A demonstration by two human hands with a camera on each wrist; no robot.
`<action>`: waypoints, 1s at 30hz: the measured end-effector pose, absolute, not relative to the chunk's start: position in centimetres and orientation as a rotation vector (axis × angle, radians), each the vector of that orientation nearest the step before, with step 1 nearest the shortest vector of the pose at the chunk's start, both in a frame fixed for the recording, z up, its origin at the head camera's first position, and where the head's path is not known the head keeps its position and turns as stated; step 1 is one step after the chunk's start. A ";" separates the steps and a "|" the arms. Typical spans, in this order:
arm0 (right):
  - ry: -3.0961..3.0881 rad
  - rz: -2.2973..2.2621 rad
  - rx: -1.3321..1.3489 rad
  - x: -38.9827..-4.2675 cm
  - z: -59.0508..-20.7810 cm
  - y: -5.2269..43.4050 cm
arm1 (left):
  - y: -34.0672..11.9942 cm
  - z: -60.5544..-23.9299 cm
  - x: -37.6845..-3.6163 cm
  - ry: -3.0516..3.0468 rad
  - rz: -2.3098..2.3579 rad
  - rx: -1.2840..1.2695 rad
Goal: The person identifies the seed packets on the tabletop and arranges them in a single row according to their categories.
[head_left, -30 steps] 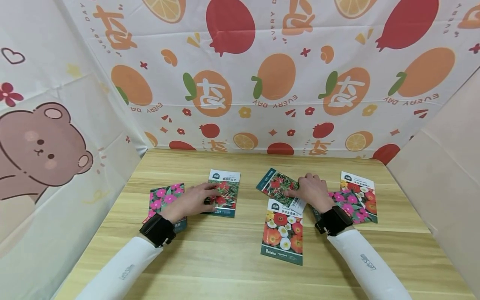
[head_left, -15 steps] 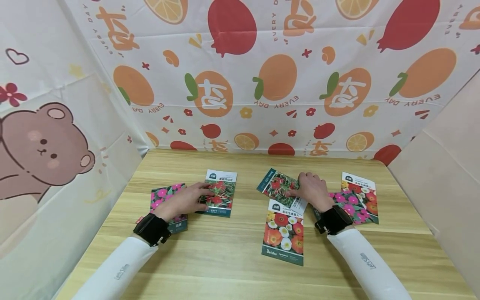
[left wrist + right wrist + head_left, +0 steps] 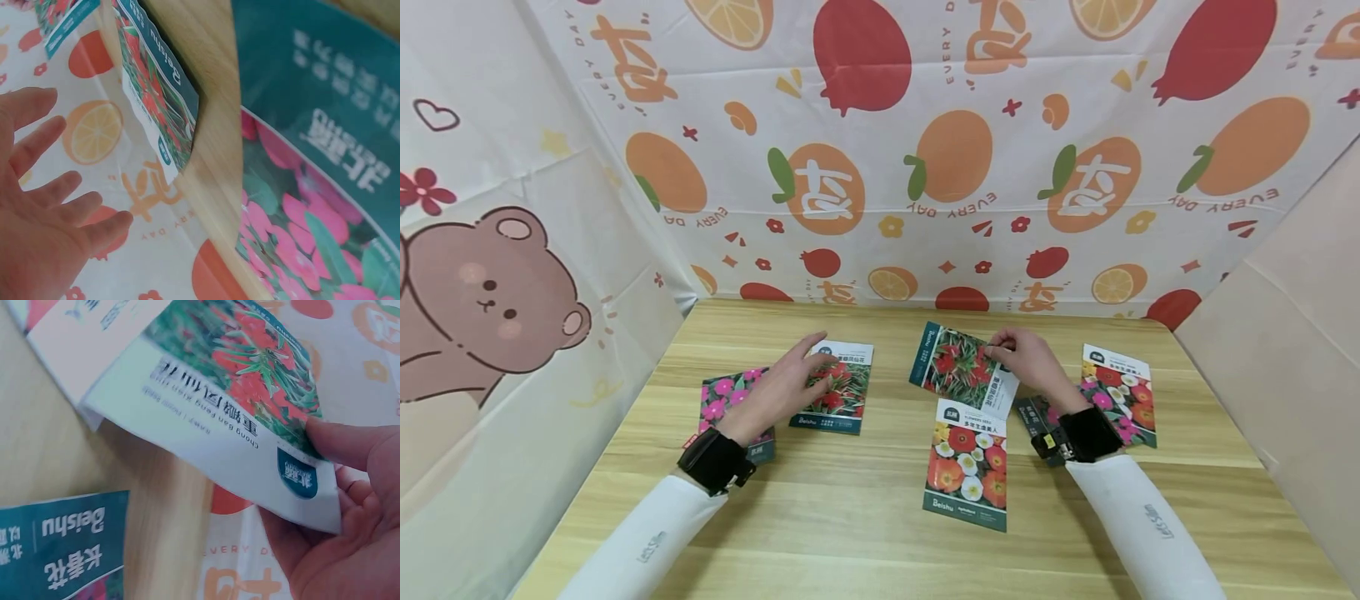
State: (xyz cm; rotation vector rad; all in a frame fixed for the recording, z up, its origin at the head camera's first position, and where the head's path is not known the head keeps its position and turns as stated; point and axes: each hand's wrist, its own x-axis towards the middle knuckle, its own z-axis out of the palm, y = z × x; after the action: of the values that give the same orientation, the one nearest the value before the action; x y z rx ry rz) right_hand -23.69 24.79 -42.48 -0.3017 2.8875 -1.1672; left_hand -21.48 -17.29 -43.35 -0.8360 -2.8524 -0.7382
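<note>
My right hand (image 3: 1033, 362) pinches a seed packet with red balsam-like flowers (image 3: 958, 367) by its white end. In the right wrist view the thumb (image 3: 340, 440) lies on its printed face, with fingers underneath, and that end is raised. Below it lies a poppy seed packet (image 3: 966, 471), its top edge meeting the held packet. My left hand (image 3: 782, 387) is over another red-flowered packet (image 3: 846, 392), fingers spread; the left wrist view shows the fingers (image 3: 53, 194) holding nothing. A pink-flowered packet (image 3: 718, 400) lies partly under the left wrist.
At the right, a second pink-flowered packet (image 3: 1127, 429), partly hidden by the right wrist, overlaps another poppy packet (image 3: 1112, 360). All lie on a wooden table (image 3: 850, 533). A fruit-print cloth (image 3: 880, 167) hangs behind it, with pale cloth walls at both sides.
My left hand has lifted off its red-flowered packet and spread its fingers; that packet shifted slightly left earlier. My right hand now raises and turns its packet by the white end.
</note>
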 end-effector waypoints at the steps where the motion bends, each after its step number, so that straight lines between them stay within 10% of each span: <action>1: 2.867 -1.188 -0.282 -23.7 -42.3 24.8 | -17.2 -43.3 -21.5 -2.846 -0.737 -0.838; 18: 2.844 -1.366 -0.532 -25.8 -45.6 25.0 | -12.7 -43.1 -20.5 -2.695 -1.521 -0.633; 30: 2.801 -1.336 -0.496 -22.7 -39.9 19.4 | -9.7 -43.9 -20.5 -2.571 -2.040 -0.472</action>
State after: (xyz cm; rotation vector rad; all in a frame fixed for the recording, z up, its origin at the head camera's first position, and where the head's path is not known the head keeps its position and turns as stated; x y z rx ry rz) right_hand -22.69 19.43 -39.95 -0.4957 2.8015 -1.3364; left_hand -20.52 -9.68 -43.88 -0.4724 -2.5712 -2.0403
